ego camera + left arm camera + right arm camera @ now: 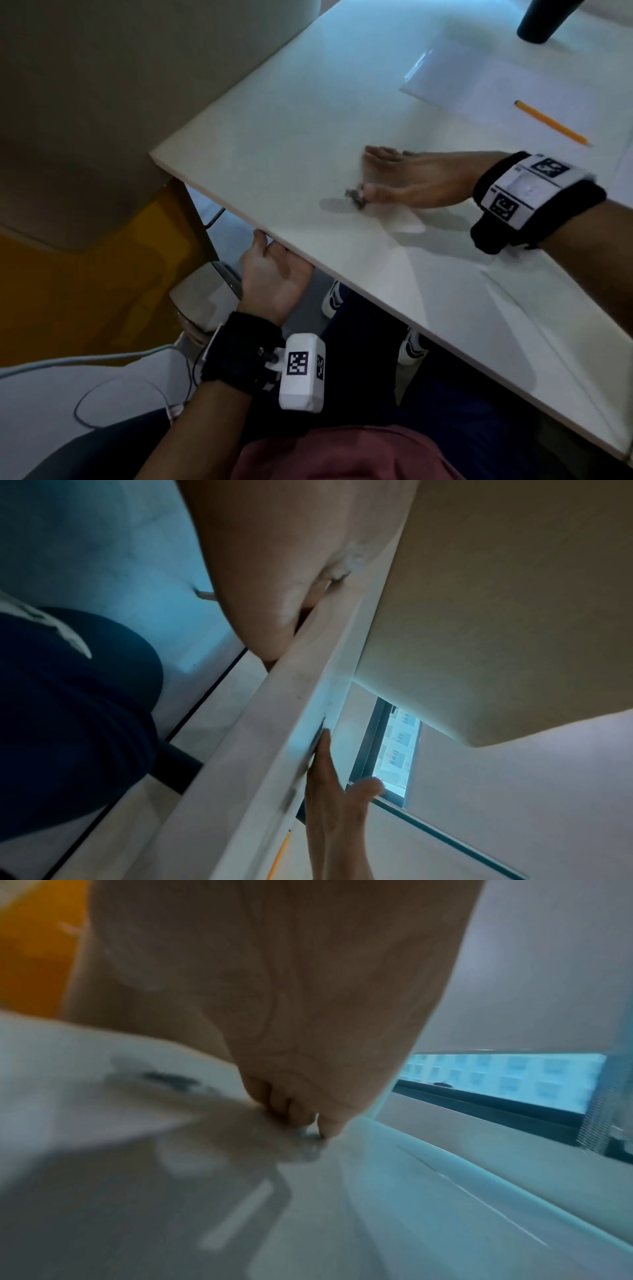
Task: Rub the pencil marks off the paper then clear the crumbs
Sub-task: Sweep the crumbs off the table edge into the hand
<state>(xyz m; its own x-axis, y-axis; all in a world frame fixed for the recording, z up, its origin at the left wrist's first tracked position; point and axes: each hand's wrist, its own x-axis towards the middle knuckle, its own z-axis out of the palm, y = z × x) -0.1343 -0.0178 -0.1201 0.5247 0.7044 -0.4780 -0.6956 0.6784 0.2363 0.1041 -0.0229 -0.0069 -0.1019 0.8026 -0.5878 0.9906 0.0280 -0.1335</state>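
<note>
Crumbs (356,198): one small dark heap on the white table (308,113), near the front edge, touching the side of my little finger.

Right hand (411,181): set on edge on the table, fingers straight and together, gripping nothing; it serves as a blade to push the heap toward the edge.

Left hand (274,274): below the table's edge, palm up, fingers partly hidden under the tabletop, loosely cupped and empty as far as I can tell; placed, I judge, to catch the heap.

Paper (486,78): flat on the far side of the table, well apart from the crumbs; marks, if any remain, too faint to tell.

Pencil (551,122): lying at the paper's near edge.

Dark cup (544,17): far corner.
</note>
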